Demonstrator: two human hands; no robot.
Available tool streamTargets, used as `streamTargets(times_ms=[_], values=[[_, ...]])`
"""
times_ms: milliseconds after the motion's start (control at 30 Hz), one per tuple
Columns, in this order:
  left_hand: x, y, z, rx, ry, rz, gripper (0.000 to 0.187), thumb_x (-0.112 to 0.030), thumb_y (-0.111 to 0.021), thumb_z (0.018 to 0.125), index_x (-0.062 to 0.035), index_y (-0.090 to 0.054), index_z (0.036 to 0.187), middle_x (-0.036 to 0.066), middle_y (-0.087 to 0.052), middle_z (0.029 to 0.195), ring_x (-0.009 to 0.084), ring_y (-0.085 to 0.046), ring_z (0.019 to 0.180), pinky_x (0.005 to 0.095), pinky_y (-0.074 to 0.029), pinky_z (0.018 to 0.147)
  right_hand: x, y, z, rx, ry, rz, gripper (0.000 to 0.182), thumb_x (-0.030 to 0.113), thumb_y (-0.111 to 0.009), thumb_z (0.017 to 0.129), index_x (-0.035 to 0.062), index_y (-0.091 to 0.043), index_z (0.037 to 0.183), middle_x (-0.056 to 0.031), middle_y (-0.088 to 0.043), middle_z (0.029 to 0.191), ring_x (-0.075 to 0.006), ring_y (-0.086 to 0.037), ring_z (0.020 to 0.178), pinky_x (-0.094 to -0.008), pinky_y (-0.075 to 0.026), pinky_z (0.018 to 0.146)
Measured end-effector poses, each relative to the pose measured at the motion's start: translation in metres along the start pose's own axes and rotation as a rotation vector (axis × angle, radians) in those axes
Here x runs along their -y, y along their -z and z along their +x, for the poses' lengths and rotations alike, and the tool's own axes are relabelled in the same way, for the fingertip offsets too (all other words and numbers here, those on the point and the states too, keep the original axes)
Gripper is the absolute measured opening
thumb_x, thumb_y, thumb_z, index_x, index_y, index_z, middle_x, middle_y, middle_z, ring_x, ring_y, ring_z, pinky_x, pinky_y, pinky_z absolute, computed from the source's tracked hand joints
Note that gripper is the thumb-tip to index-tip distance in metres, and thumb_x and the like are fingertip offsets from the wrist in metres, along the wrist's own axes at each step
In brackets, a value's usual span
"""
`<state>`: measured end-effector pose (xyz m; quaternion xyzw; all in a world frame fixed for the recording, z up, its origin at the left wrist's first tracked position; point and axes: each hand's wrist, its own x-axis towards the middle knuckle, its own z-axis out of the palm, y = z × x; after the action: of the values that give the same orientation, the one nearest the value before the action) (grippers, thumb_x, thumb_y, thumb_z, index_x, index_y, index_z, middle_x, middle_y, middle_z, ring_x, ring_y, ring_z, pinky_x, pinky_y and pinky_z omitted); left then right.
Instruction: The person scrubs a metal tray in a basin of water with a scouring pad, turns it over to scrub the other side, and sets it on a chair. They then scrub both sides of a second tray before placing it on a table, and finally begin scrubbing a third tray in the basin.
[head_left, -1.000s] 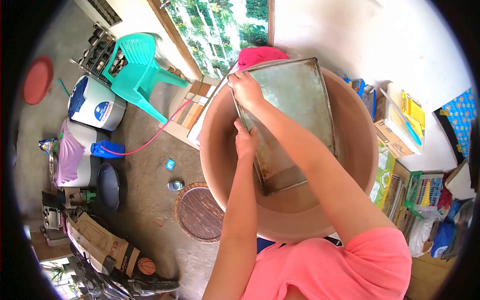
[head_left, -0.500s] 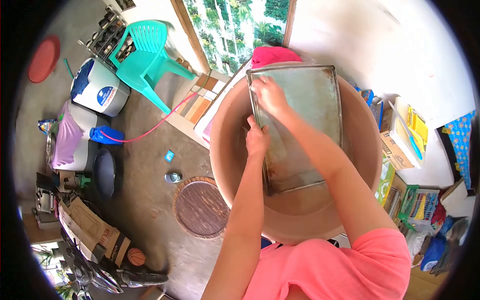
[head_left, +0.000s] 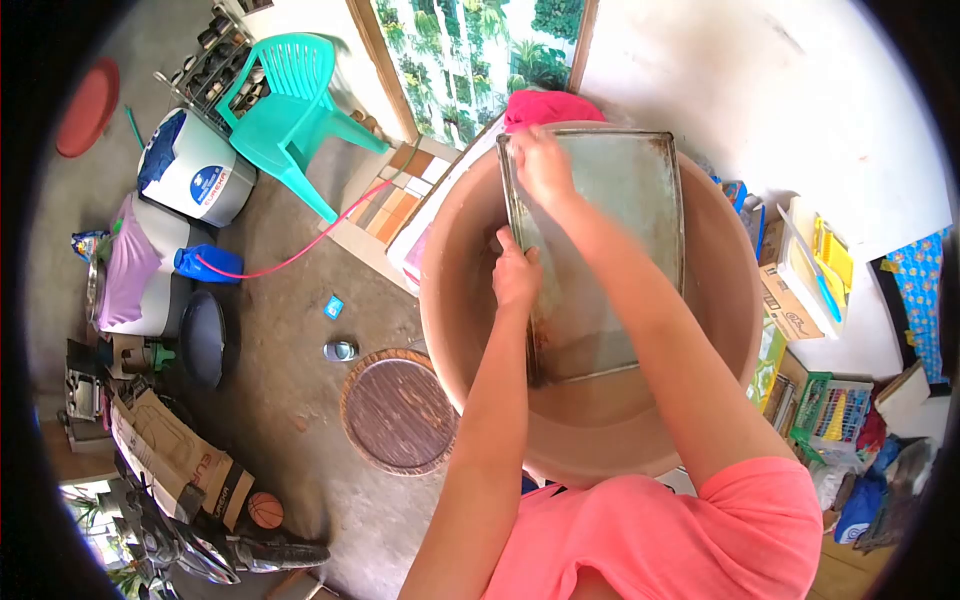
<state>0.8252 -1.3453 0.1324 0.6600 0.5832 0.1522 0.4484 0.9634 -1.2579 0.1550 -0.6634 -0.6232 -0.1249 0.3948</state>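
A rectangular metal baking tray (head_left: 620,240), with brownish stains along its rim, leans inside a large round brown tub (head_left: 590,440) in front of me. My left hand (head_left: 516,275) is closed around the tray's left edge, about halfway down. Fingers bent, my right hand (head_left: 543,168) presses on the tray near its top left corner. Whatever lies under those right fingers is hidden. Cloudy brownish water shows in the bottom of the tub, and the tray's lower end reaches down to it.
A green plastic chair (head_left: 285,120), a white washing machine (head_left: 200,170) and a blue jug (head_left: 210,263) stand to the left. A round brown board (head_left: 400,412) lies on the floor beside the tub. Boxes (head_left: 790,300) and baskets (head_left: 840,410) line the right wall.
My right hand has slid slightly up along the tray's left rim to the corner. My left hand keeps its hold on the edge. The view has shifted a little.
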Motion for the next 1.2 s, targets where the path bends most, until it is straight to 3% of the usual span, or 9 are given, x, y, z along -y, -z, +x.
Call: streamTargets(times_ms=[167,200,300,467,700,833,933,1033,1200], values=[[0.0,0.001,0.0,0.0,-0.019,0.021,0.054,-0.019,-0.058,0.089,-0.0125,-0.025,0.131,0.029,-0.063,0.101,0.0464,-0.06,0.097,0.0515,-0.046,0.085,0.009,0.006,-0.011,0.079,0.011,0.057,0.007,0.007,-0.06,0.079,0.0085,-0.057,0.085,-0.0131,-0.057,0.085,-0.0367,-0.056,0.083,-0.0479,-0.048,0.071],[0.001,-0.001,-0.002,0.005,-0.004,0.021,0.054,-0.02,-0.058,0.089,-0.0127,-0.025,0.131,0.029,-0.063,0.101,0.0464,-0.06,0.097,0.0517,-0.046,0.085,0.004,0.001,0.005,-0.055,0.066,0.027,0.008,0.006,-0.059,0.08,0.0083,-0.057,0.087,-0.0135,-0.057,0.086,-0.0366,-0.056,0.085,-0.0475,-0.048,0.073],[0.0,0.0,0.0,-0.011,0.005,0.031,0.052,-0.022,-0.057,0.089,-0.0129,-0.026,0.129,0.028,-0.063,0.099,0.046,-0.06,0.096,0.0525,-0.047,0.083,0.01,-0.002,0.024,-0.101,-0.031,0.059,0.011,0.005,-0.059,0.079,0.0084,-0.057,0.088,-0.0137,-0.058,0.087,-0.0366,-0.056,0.086,-0.0472,-0.048,0.074],[0.006,-0.005,0.006,-0.023,-0.019,0.05,0.047,-0.025,-0.056,0.09,-0.0114,-0.027,0.125,0.026,-0.065,0.096,0.0452,-0.062,0.092,0.0536,-0.047,0.081,0.022,0.006,-0.034,0.041,-0.069,0.076,0.007,0.002,-0.058,0.076,0.0076,-0.057,0.08,-0.0119,-0.06,0.086,-0.0352,-0.057,0.084,-0.046,-0.049,0.072],[-0.005,0.004,-0.003,0.021,0.019,0.024,0.05,-0.025,-0.057,0.09,-0.0121,-0.027,0.127,0.028,-0.063,0.101,0.0452,-0.06,0.098,0.0521,-0.046,0.084,0.014,-0.007,0.021,-0.073,0.002,-0.055,0.008,0.0,-0.058,0.073,0.005,-0.055,0.078,-0.0136,-0.059,0.086,-0.0359,-0.057,0.084,-0.0465,-0.049,0.072],[-0.002,0.004,0.0,0.01,0.024,0.05,0.049,-0.026,-0.057,0.09,-0.0118,-0.028,0.127,0.027,-0.063,0.101,0.0448,-0.06,0.097,0.0522,-0.046,0.084,0.024,0.01,-0.047,0.092,-0.015,0.136,0.009,-0.003,-0.057,0.072,0.0048,-0.052,0.075,-0.0162,-0.056,0.077,-0.0409,-0.054,0.08,-0.0495,-0.045,0.071],[0.0,0.002,-0.003,0.006,0.027,0.036,0.049,-0.026,-0.058,0.09,-0.0116,-0.029,0.126,0.027,-0.063,0.101,0.045,-0.06,0.097,0.052,-0.046,0.084,0.011,0.007,-0.033,0.123,0.052,0.067,0.008,-0.002,-0.056,0.073,0.0052,-0.053,0.076,-0.0163,-0.057,0.077,-0.0408,-0.055,0.08,-0.0495,-0.045,0.071],[-0.001,-0.002,0.0,-0.011,0.026,0.015,0.048,-0.026,-0.058,0.089,-0.011,-0.031,0.126,0.027,-0.063,0.1,0.0451,-0.06,0.097,0.0521,-0.046,0.085,0.003,-0.005,0.028,-0.047,0.026,0.075,0.008,-0.003,-0.055,0.074,0.0055,-0.054,0.076,-0.0171,-0.057,0.079,-0.0405,-0.055,0.081,-0.0493,-0.046,0.071],[0.001,-0.002,0.001,-0.028,0.007,0.048,0.044,-0.025,-0.057,0.09,-0.0093,-0.03,0.12,0.026,-0.065,0.096,0.044,-0.062,0.093,0.0518,-0.048,0.082,0.019,0.009,-0.034,0.096,-0.009,0.06,0.009,-0.001,-0.055,0.076,0.0057,-0.057,0.081,-0.0172,-0.057,0.086,-0.0401,-0.055,0.084,-0.0484,-0.046,0.073]])
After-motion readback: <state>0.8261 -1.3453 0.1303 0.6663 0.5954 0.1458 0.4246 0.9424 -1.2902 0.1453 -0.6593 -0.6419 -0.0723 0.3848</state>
